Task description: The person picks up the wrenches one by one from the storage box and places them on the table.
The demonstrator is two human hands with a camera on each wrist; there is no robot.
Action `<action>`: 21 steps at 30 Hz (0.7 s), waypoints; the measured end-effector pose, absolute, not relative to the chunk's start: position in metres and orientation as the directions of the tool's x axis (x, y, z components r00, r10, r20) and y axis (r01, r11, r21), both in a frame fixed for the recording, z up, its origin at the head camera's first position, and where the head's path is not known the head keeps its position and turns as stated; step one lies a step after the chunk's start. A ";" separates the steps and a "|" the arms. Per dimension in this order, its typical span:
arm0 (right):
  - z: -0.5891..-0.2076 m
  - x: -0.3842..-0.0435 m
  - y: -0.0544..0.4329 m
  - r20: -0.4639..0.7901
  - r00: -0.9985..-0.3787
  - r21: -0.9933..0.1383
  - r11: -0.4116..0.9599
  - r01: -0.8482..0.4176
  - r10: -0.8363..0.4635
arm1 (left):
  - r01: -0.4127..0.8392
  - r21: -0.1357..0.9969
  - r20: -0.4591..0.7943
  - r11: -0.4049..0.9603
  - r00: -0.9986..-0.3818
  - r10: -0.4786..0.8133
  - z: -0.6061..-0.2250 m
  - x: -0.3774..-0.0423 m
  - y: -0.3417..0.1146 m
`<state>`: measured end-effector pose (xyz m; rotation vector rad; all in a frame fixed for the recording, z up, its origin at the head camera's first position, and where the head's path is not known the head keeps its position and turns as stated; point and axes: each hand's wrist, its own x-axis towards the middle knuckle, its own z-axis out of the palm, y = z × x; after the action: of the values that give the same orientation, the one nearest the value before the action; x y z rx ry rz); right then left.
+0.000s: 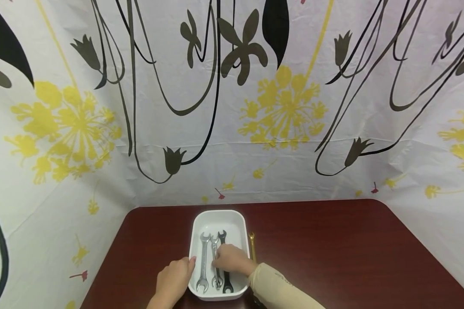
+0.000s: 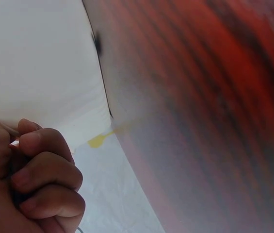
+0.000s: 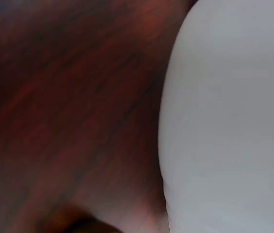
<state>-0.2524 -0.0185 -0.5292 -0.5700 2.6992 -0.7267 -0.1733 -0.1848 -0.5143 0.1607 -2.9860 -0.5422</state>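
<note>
A white tray [image 1: 218, 212] stands on the table with three open-ended wrenches lying lengthwise in it. The left silver wrench [image 1: 203, 264] lies apart from the others. Beside it is a slimmer silver wrench [image 1: 214, 245], then a black wrench [image 1: 227, 281] partly covered by my right hand. My left hand [image 1: 175, 277] grips the tray's left rim, its fingers [image 2: 52, 170] curled at the edge in the left wrist view. Reaching over the right rim, my right hand [image 1: 231, 258] pinches the slimmer silver wrench near its middle; its fingertips point down and are partly hidden.
A gold wrench [image 1: 252, 244] lies on the dark red-brown table [image 1: 332, 253] just right of the tray, partly hidden by my right sleeve [image 1: 278, 285]. A white patterned cloth [image 1: 224, 128] hangs behind the table and along its sides.
</note>
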 end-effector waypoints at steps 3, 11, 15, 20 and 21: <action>-0.529 -0.252 -0.018 -0.163 -0.880 -0.545 0.784 -0.297 -0.447 | -0.088 0.356 0.080 0.931 -0.989 -0.124 -0.514 -0.174 -0.185; -0.530 -0.255 -0.018 -0.114 -0.882 -0.591 0.745 -0.310 -0.457 | -0.084 0.356 0.084 0.931 -0.989 -0.121 -0.514 -0.173 -0.185; -0.530 -0.257 -0.017 -0.094 -0.881 -0.647 0.701 -0.300 -0.463 | -0.079 0.366 0.083 0.927 -0.990 -0.117 -0.514 -0.173 -0.186; -0.531 -0.260 -0.016 -0.068 -0.878 -0.702 0.648 -0.295 -0.474 | -0.080 0.369 0.084 0.926 -0.989 -0.119 -0.513 -0.174 -0.185; -0.532 -0.261 -0.016 -0.061 -0.877 -0.712 0.637 -0.296 -0.476 | -0.078 0.368 0.088 0.927 -0.989 -0.118 -0.513 -0.174 -0.185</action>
<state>-0.2607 -0.0161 -0.5316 -0.6280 2.6158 -1.0736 -0.1737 -0.1852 -0.5131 0.1523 -2.9768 -0.5613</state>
